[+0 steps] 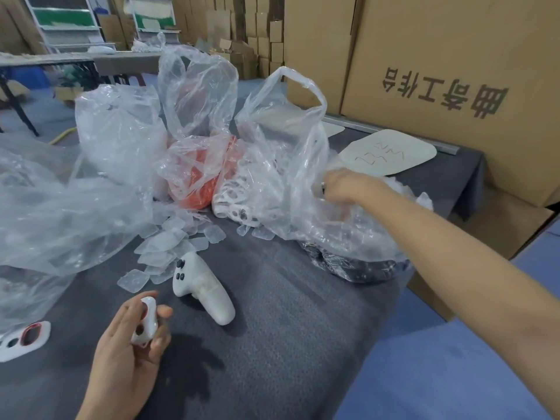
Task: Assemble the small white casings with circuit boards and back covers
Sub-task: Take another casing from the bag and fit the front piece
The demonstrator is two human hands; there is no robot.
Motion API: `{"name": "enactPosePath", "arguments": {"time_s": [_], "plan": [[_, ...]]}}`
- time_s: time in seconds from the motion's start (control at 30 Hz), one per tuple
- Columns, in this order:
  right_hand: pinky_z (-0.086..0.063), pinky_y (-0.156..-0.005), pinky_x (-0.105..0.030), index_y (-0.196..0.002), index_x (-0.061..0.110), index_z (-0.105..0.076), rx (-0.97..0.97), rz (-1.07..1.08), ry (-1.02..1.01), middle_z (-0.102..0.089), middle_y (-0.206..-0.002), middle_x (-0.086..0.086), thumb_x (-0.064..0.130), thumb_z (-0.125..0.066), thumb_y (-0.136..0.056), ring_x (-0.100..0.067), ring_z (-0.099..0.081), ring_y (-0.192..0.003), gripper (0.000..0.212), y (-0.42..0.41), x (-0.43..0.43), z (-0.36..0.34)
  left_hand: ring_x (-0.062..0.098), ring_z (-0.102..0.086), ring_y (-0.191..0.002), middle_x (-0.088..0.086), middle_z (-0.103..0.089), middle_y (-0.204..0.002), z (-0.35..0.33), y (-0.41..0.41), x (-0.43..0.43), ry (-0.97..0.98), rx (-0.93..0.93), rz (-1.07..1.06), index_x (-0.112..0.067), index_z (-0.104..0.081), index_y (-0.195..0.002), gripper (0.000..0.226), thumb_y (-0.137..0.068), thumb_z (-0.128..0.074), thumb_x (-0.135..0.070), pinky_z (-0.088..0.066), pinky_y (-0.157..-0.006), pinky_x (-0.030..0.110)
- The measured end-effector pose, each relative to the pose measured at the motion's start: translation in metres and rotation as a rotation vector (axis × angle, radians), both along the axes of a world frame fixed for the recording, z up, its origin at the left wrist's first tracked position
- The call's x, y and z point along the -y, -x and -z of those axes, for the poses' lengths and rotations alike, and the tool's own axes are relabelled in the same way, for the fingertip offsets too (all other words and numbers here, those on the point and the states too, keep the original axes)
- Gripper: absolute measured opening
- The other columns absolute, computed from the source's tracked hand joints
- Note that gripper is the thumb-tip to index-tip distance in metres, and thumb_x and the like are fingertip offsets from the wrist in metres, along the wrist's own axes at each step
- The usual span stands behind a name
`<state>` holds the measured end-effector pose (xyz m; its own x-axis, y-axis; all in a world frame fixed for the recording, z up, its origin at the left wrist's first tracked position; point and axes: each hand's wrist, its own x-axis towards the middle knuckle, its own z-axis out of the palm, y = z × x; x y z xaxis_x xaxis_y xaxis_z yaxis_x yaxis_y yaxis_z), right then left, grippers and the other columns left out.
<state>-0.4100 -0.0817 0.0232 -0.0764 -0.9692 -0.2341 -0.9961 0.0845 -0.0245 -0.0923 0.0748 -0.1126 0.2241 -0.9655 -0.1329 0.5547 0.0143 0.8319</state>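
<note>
right hand [348, 187] at two o'clock is sunk into a crinkled clear plastic bag [288, 165]; its fingertips vanish behind the film, so whether they pinch anything, can't tell. at nine o'clock a flat white casing with a red-rimmed hole [25, 341] is cut by the frame edge. left hand [127, 344] at seven o'clock, fingers and thumb curled round the small white oval casing [146, 324], above the grey felt table [288, 328]. one white pistol-shaped handle [201, 287] at centre, beside a heap of translucent square covers [169, 244], too jumbled to count. four clear bags at least, one holding orange parts [197, 189].

The right hand's [348, 189] fingers are buried in the clear bag [288, 165] — whether they grip anything is hidden.
</note>
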Motion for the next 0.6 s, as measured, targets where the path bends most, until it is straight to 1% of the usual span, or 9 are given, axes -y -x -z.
{"name": "enactPosePath", "arguments": {"time_s": [0.03, 0.07, 0.13, 0.2, 0.27, 0.33, 0.47, 0.53, 0.6], "plan": [[-0.049, -0.084, -0.034, -0.123, 0.011, -0.053, -0.084, 0.071, 0.005, -0.055, -0.120, -0.014, 0.010, -0.046, -0.095, -0.030, -0.055, -0.105, 0.029, 0.003, 0.001, -0.001, 0.009, -0.035, -0.034, 0.004, -0.061, -0.062, 0.000, 0.000, 0.000, 0.000, 0.000, 0.002, -0.019, -0.070, -0.078, 0.039, -0.101, -0.038, -0.018, -0.014, -0.045, 0.020], [-0.040, -0.103, -0.042, -0.134, 0.013, -0.047, -0.128, 0.164, -0.025, -0.048, -0.136, -0.014, 0.013, -0.048, -0.095, -0.034, -0.046, -0.123, 0.039, 0.007, 0.002, -0.001, 0.009, -0.036, -0.035, 0.005, -0.061, -0.062, -0.001, 0.000, 0.000, -0.001, 0.002, 0.002, -0.019, -0.070, -0.077, 0.040, -0.100, -0.039, -0.018, -0.016, -0.043, 0.018], [-0.018, -0.116, -0.050, -0.147, 0.013, -0.029, -0.180, 0.289, -0.105, -0.027, -0.153, -0.017, 0.019, -0.053, -0.094, -0.039, -0.024, -0.140, 0.058, 0.019, 0.001, -0.001, 0.009, -0.037, -0.036, 0.006, -0.061, -0.063, -0.002, 0.001, -0.001, -0.005, 0.008, -0.003, -0.020, -0.071, -0.076, 0.040, -0.100, -0.040, -0.018, -0.018, -0.043, 0.018], [-0.022, -0.115, -0.048, -0.145, 0.011, -0.032, -0.155, 0.321, -0.110, -0.030, -0.151, -0.017, 0.016, -0.053, -0.094, -0.038, -0.027, -0.139, 0.055, 0.030, 0.001, 0.001, 0.009, -0.037, -0.037, 0.006, -0.061, -0.063, -0.003, 0.001, -0.001, -0.002, 0.006, 0.002, -0.020, -0.071, -0.075, 0.040, -0.100, -0.040, -0.018, -0.015, -0.049, 0.022], [-0.036, -0.101, -0.041, -0.135, 0.006, -0.043, -0.067, 0.285, -0.016, -0.047, -0.138, -0.016, 0.008, -0.049, -0.095, -0.035, -0.044, -0.127, 0.041, 0.036, 0.003, 0.006, 0.009, -0.036, -0.038, 0.006, -0.061, -0.063, -0.003, 0.001, 0.000, -0.003, 0.004, 0.002, -0.021, -0.072, -0.074, 0.041, -0.100, -0.040, -0.018, -0.016, -0.046, 0.020], [-0.040, -0.088, -0.037, -0.130, 0.004, -0.047, 0.000, 0.241, 0.075, -0.055, -0.126, -0.017, 0.008, -0.047, -0.095, -0.034, -0.052, -0.116, 0.035, 0.036, 0.000, 0.009, 0.010, -0.025, -0.040, 0.005, -0.061, -0.063, -0.004, 0.000, 0.000, 0.001, -0.002, 0.009, -0.020, -0.072, -0.075, 0.041, -0.100, -0.040, -0.018, -0.020, -0.040, 0.015], [-0.040, -0.094, -0.041, -0.122, 0.001, -0.051, 0.123, 0.171, 0.224, -0.054, -0.125, -0.023, 0.006, -0.055, -0.092, -0.036, -0.052, -0.114, 0.031, 0.036, -0.002, 0.010, 0.014, -0.015, -0.048, 0.005, -0.057, -0.062, -0.002, -0.001, 0.000, -0.003, -0.030, 0.041, -0.018, -0.068, -0.081, 0.034, -0.099, -0.039, -0.019, -0.022, -0.038, 0.014], [-0.039, -0.087, -0.041, -0.091, 0.010, -0.053, 0.175, 0.107, 0.285, -0.057, -0.101, -0.021, 0.003, -0.054, -0.092, -0.029, -0.048, -0.096, 0.008, 0.029, -0.002, 0.006, 0.008, -0.023, -0.039, 0.005, -0.058, -0.063, -0.002, -0.001, 0.000, -0.010, -0.029, 0.040, -0.018, -0.068, -0.081, 0.032, -0.098, -0.040, -0.018, -0.027, -0.036, 0.012], [-0.037, -0.072, -0.033, -0.065, 0.016, -0.039, 0.255, 0.077, 0.323, -0.046, -0.072, -0.006, 0.003, -0.050, -0.092, -0.025, -0.044, -0.080, 0.032, 0.023, 0.000, -0.005, 0.009, -0.032, -0.036, 0.006, -0.059, -0.063, -0.002, -0.001, 0.000, -0.009, -0.006, 0.041, -0.017, -0.067, -0.083, 0.029, -0.097, -0.042, -0.018, -0.029, -0.037, 0.012]]}}
